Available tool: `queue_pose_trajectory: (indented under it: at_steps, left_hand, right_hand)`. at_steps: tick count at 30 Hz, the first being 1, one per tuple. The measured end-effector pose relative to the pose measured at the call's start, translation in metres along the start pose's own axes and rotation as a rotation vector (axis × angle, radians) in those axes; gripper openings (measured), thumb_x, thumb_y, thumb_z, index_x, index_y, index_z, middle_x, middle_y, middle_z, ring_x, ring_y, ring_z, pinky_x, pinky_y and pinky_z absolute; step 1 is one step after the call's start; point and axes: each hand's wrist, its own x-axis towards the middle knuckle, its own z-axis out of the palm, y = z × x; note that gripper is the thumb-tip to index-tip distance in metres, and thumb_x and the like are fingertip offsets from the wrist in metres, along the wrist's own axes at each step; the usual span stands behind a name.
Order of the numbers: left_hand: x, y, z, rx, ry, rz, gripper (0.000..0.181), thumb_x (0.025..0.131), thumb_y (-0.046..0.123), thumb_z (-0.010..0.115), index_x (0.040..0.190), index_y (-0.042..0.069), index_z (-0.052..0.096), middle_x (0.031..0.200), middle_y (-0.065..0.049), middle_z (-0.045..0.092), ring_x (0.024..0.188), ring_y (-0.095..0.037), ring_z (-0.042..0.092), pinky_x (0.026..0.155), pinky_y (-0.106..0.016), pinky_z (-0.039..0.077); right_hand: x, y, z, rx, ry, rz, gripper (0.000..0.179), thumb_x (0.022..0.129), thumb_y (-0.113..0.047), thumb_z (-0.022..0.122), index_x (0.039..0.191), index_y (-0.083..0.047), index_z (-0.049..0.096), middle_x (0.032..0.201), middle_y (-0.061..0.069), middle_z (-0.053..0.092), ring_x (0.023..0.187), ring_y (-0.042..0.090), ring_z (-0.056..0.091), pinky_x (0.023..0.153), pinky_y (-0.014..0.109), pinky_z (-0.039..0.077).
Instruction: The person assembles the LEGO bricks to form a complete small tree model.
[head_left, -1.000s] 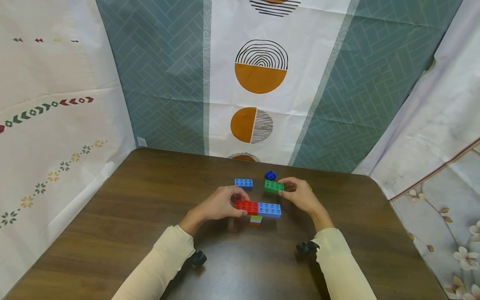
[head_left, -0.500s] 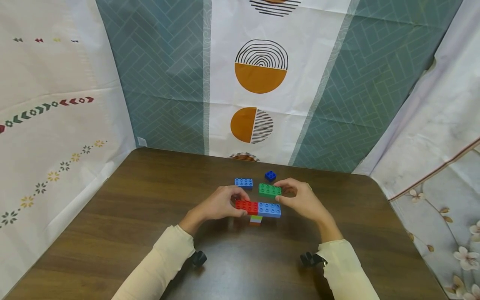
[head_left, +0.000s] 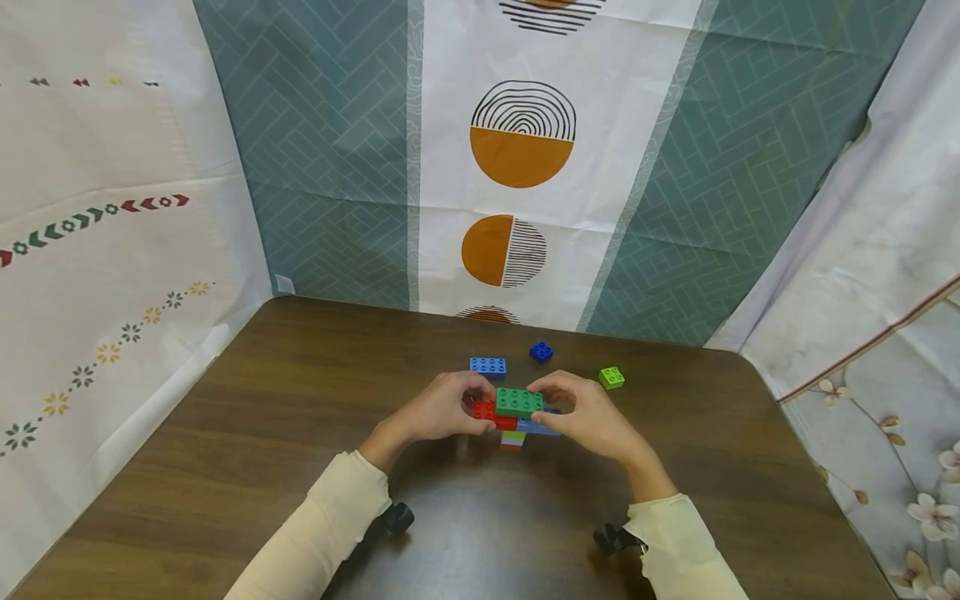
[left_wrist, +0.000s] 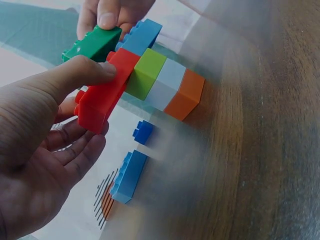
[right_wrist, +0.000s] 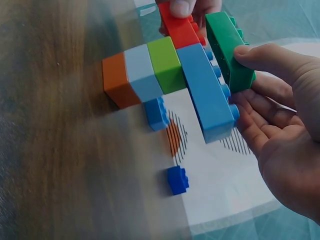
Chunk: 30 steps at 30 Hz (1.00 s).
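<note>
Nearest are the cream left sleeve [head_left: 315, 517] and cream right sleeve [head_left: 686, 542], a small black camera at each wrist. Beyond them the left hand [head_left: 435, 410] pinches the red brick [left_wrist: 106, 95] between thumb and fingers, over the wooden table [head_left: 187, 467]. The right hand [head_left: 600, 418] pinches the green eight-stud brick [head_left: 519, 403] the same way, thumb on its near side.

Red brick and light blue brick [right_wrist: 207, 95] meet end to end on a column: lime brick [left_wrist: 146, 75], white brick [left_wrist: 166, 84], orange brick [left_wrist: 185, 95] at the bottom. The green brick hangs just above their studs, across the seam (the right wrist view shows a gap on the blue side).

The step in hand looks like lining it up to bridge the two; the next move would call for matching studs, then pressing straight down with the narrow column braced.

Farther back lie a loose blue eight-stud brick [head_left: 487, 367], a loose lime four-stud brick [head_left: 611, 377] and a dark blue four-stud brick [head_left: 541, 352], before a patterned cloth [head_left: 450, 150].
</note>
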Motion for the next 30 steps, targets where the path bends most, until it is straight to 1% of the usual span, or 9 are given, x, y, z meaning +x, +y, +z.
queue_pose_trajectory:
  at_steps: [4,7,11,14,17,20,23,26,30]
  left_hand:
    - [-0.001,0.000,0.000,0.006,0.009,-0.002,0.040,0.082,0.022,0.086,0.115,0.006,0.069,0.105,-0.004,0.071,0.094,-0.017,0.064,0.091,-0.046,0.061]
    - [-0.001,0.001,0.000,0.016,0.013,-0.003,0.040,0.082,0.022,0.086,0.115,0.007,0.070,0.105,-0.004,0.070,0.094,-0.016,0.064,0.090,-0.044,0.062]
    - [-0.001,0.001,0.000,0.035,0.015,-0.004,0.039,0.082,0.024,0.087,0.114,0.008,0.070,0.104,-0.002,0.071,0.092,-0.014,0.064,0.087,-0.037,0.062]
    - [0.000,0.002,0.000,0.047,0.016,-0.001,0.039,0.082,0.024,0.087,0.114,0.009,0.071,0.104,-0.001,0.071,0.092,-0.013,0.064,0.084,-0.030,0.061]
    - [0.001,0.002,0.001,0.058,0.017,0.004,0.038,0.082,0.025,0.087,0.114,0.009,0.071,0.104,-0.001,0.071,0.092,-0.012,0.063,0.082,-0.025,0.058]
    - [0.002,0.002,0.001,0.063,0.019,0.006,0.038,0.082,0.025,0.086,0.114,0.010,0.071,0.104,0.000,0.071,0.091,-0.012,0.062,0.080,-0.023,0.057]
    - [0.002,0.002,0.001,0.068,0.021,0.008,0.038,0.082,0.025,0.087,0.113,0.010,0.071,0.104,0.000,0.071,0.091,-0.012,0.062,0.080,-0.023,0.056]
    - [0.001,0.002,0.000,0.068,0.020,0.014,0.038,0.082,0.025,0.086,0.114,0.010,0.071,0.105,0.000,0.071,0.091,-0.011,0.062,0.081,-0.025,0.058]
    - [-0.001,0.002,-0.003,0.017,0.036,0.040,0.034,0.084,0.024,0.084,0.113,0.012,0.071,0.106,0.000,0.072,0.094,-0.014,0.064,0.087,-0.038,0.062]
  right_hand:
    - [0.002,-0.001,0.005,-0.001,-0.007,0.002,0.035,0.089,-0.021,0.081,0.123,-0.018,0.071,0.119,-0.002,0.070,0.104,0.016,0.066,0.099,0.043,0.056]
    - [0.003,-0.002,0.007,-0.001,-0.005,0.000,0.035,0.089,-0.021,0.082,0.122,-0.018,0.071,0.118,-0.003,0.071,0.103,0.018,0.066,0.099,0.045,0.056]
    - [0.004,-0.002,0.010,0.023,-0.014,-0.003,0.034,0.089,-0.019,0.081,0.121,-0.016,0.071,0.116,-0.001,0.070,0.104,0.029,0.067,0.099,0.053,0.056]
    - [0.004,-0.002,0.011,0.030,-0.019,-0.013,0.033,0.089,-0.018,0.081,0.121,-0.015,0.071,0.114,0.000,0.070,0.104,0.034,0.067,0.098,0.055,0.056]
    - [0.004,-0.001,0.012,0.018,-0.015,-0.022,0.033,0.089,-0.017,0.081,0.120,-0.015,0.071,0.113,0.000,0.070,0.103,0.033,0.067,0.098,0.053,0.056]
    - [0.003,-0.001,0.013,0.005,-0.010,-0.026,0.033,0.089,-0.017,0.081,0.121,-0.014,0.071,0.113,-0.001,0.070,0.102,0.030,0.067,0.098,0.050,0.057]
    - [0.003,-0.002,0.014,-0.011,-0.002,-0.025,0.034,0.089,-0.016,0.081,0.121,-0.014,0.071,0.113,-0.001,0.070,0.101,0.025,0.067,0.097,0.046,0.058]
    - [0.002,-0.004,0.015,-0.025,0.006,-0.023,0.034,0.089,-0.016,0.081,0.121,-0.014,0.071,0.112,-0.002,0.070,0.100,0.021,0.067,0.096,0.041,0.058]
    - [0.002,-0.004,0.017,-0.034,0.012,-0.022,0.035,0.089,-0.016,0.082,0.121,-0.015,0.071,0.112,-0.003,0.070,0.099,0.016,0.065,0.097,0.038,0.058]
